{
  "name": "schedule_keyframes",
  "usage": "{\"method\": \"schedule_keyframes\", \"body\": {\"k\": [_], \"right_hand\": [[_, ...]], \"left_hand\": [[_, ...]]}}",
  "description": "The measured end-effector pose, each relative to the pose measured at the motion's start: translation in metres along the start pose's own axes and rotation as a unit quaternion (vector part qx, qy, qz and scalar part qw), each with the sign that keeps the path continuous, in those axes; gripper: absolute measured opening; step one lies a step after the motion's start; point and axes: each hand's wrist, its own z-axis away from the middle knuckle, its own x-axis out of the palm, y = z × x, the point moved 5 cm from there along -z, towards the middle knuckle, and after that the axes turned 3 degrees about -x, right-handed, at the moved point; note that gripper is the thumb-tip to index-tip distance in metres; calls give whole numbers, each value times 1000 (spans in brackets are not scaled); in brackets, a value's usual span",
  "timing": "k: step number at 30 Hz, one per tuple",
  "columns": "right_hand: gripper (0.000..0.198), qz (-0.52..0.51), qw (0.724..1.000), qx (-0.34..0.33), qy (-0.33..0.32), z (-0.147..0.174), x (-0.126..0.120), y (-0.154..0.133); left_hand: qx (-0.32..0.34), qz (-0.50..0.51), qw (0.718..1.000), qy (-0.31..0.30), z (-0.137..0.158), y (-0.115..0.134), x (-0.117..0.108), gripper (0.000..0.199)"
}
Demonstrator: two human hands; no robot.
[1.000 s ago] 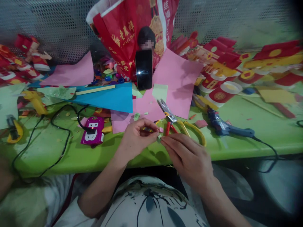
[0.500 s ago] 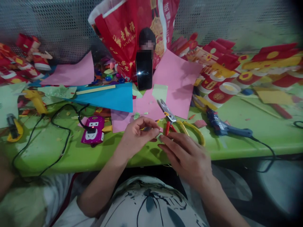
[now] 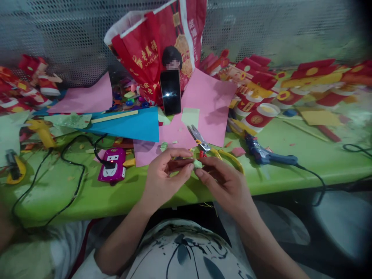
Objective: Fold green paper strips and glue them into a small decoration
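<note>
Between my fingertips is a small pale-green piece, perhaps folded paper. My left hand pinches it from the left with thumb and finger. On its other side my right hand grips it with thumb and fingers. Just beyond my hands lie scissors with yellow handles, blades pointing away, partly hidden by my right hand. Something red shows beside their pivot. Pink paper sheets spread behind, and a small striped green paper piece rests on one of them.
A purple power socket with a black cord stands left, near a yellow glue gun and a yellow cutter. Right lies a blue glue gun. A phone leans on a red bag. Red paper cups stand behind.
My hands have come closer together, and the pale-green piece now shows clearly between them. My right hand has turned, its thumb now visible. The whole view has shifted slightly.
</note>
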Motion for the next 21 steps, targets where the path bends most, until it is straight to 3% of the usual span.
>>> {"method": "schedule_keyframes", "body": {"k": [6, 9, 11, 13, 21], "right_hand": [[11, 4, 1000, -14, 21, 1, -1, -8], [9, -9, 999, -25, 24, 2, 2, -13], [6, -31, 999, -30, 14, 2, 5, -16], [6, -41, 998, -37, -2, 2, 8, -18], [14, 25, 996, -83, 5, 2, 8, -14]], "left_hand": [[2, -86, 996, -25, 5, 4, -5, 30], [-13, -119, 991, -57, 5, 4, -9, 21], [14, -150, 985, -80, 7, 5, -9, 12], [53, -191, 978, -66, 9, 7, -12, 8], [134, -324, 934, -66, 16, 2, -14, 13]]}}
